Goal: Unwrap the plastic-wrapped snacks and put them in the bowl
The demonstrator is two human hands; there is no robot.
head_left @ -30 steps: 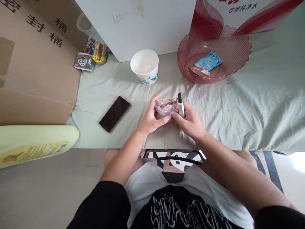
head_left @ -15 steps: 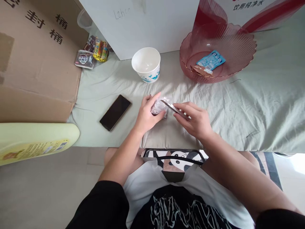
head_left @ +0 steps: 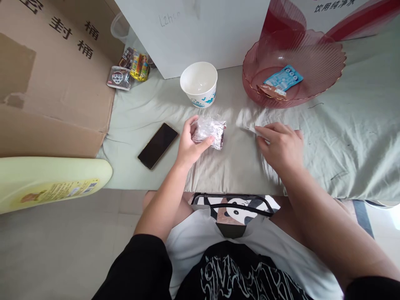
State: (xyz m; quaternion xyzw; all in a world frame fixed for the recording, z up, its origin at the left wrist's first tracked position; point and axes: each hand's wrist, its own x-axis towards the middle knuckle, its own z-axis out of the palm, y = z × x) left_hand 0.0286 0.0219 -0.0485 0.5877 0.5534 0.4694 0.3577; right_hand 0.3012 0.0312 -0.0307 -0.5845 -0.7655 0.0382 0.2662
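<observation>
My left hand (head_left: 189, 146) is closed on a clear plastic-wrapped packet (head_left: 206, 128), its thumb across the near side; something dark reddish shows through at its right edge. To the right, my right hand (head_left: 281, 146) pinches a thin, pale, flat piece (head_left: 246, 127) whose end points left; the fingers hide the rest, and I cannot make out its kind. The hands are apart, just above the cloth. Behind the packet stands a white paper cup (head_left: 200, 83) with blue print, its inside showing no contents. A dark-screened phone (head_left: 158, 146) lies left of my left hand.
A ribbed pink bowl (head_left: 325, 75) at the back right holds a blue sachet (head_left: 283, 78) and a brown packet (head_left: 271, 91). Snack packets (head_left: 120, 78) lie by the cardboard box (head_left: 62, 83). A white box (head_left: 200, 33) stands behind; a yellow-green bottle (head_left: 56, 171) lies at left.
My right hand has moved right, away from the packet, with the thin piece. The packet now lies flatter and shows more in my left hand. The view has shifted slightly.
</observation>
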